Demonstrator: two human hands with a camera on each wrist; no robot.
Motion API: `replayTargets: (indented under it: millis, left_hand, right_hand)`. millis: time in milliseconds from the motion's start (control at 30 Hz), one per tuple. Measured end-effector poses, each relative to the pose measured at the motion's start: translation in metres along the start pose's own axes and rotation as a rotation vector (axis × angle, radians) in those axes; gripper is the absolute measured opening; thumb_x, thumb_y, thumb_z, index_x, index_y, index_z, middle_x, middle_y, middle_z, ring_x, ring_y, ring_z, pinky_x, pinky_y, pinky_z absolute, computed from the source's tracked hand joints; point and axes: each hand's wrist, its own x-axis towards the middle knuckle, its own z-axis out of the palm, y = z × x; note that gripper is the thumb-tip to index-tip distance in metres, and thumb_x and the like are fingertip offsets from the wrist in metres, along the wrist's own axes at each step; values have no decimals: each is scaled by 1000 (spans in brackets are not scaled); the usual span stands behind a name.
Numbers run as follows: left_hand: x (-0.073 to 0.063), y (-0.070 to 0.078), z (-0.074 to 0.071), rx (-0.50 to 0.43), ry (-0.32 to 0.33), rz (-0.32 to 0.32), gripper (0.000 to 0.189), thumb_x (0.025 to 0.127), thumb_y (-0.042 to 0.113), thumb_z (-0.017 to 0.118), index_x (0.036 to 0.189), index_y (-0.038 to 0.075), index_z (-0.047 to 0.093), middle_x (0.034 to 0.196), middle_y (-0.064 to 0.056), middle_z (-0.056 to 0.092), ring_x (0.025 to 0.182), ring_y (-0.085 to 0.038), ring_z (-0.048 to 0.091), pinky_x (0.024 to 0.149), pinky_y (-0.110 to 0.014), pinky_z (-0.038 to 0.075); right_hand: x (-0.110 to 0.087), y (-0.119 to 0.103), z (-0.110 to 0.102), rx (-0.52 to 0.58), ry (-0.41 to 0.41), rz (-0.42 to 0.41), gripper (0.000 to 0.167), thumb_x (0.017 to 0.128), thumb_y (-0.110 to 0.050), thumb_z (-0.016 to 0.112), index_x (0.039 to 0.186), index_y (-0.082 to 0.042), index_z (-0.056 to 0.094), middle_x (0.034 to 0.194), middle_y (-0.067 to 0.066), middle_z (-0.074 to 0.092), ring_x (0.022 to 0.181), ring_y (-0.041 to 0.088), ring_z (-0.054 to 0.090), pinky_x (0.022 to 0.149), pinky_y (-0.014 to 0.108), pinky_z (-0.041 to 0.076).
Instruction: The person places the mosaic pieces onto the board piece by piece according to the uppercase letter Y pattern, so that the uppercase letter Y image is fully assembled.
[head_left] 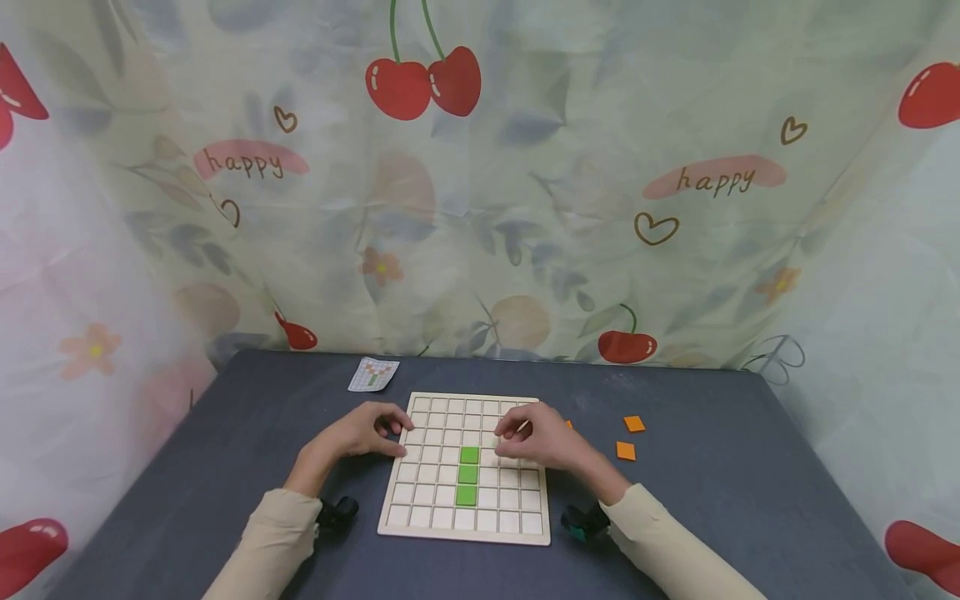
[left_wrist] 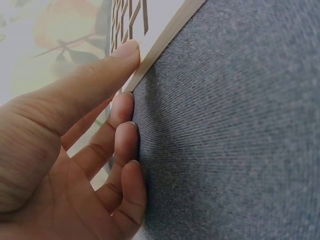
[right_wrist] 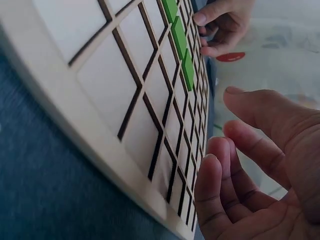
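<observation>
A pale wooden grid board (head_left: 463, 539) lies on the dark cloth in the head view. Three green square tiles (head_left: 467, 474) fill neighbouring cells of one column near its middle. My left hand (head_left: 363, 429) touches the board's left edge, the thumb on the rim and the other fingers loosely bent beside it, as the left wrist view shows. Over the right part of the grid is my right hand (head_left: 542, 435), its fingers bent. In the right wrist view a gap shows between thumb and index finger, with nothing seen between them.
Two orange square tiles (head_left: 626, 451) lie right of the board, and another orange piece (head_left: 569, 424) peeks out behind my right hand. A small card (head_left: 373, 375) with a coloured grid pattern lies behind the board at left. A printed curtain (head_left: 480, 275) encloses the table.
</observation>
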Motion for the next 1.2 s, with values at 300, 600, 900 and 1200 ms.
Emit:
replayTargets:
  millis: [300, 600, 900, 1200]
  left_hand:
    - [1, -1, 1, 6, 24, 0, 28, 80, 3, 87, 105, 4, 73, 91, -4, 61, 79, -19, 53, 75, -37, 46]
    - [1, 0, 1, 18, 24, -17, 28, 80, 4, 87, 105, 5, 74, 91, -3, 61, 79, -19, 54, 75, -37, 47]
    - [1, -1, 1, 25, 30, -17, 28, 80, 4, 87, 105, 5, 74, 91, -3, 61, 78, -19, 54, 74, -36, 47]
    - [2, -3, 1, 17, 21, -20, 28, 81, 5, 87, 106, 6, 74, 92, -3, 61, 79, -19, 54, 74, -37, 47]
  right_hand:
    - [-15, 4, -21, -3, 21, 10, 23, 89, -15, 82, 103, 0, 74, 89, 1, 65, 74, 21, 59, 66, 30, 49]
    - [-33, 13, -42, -17, 22, 64, 23, 90, -18, 80, 106, -2, 74, 91, 1, 66, 77, 23, 62, 66, 32, 51]
    - [-51, 29, -60, -32, 21, 30, 24, 89, -13, 81, 105, 2, 73, 92, 3, 68, 76, 21, 64, 70, 31, 53]
    - [-63, 42, -69, 2, 13, 85, 25, 88, -11, 81, 107, 3, 71, 100, 12, 68, 80, 23, 66, 70, 29, 54]
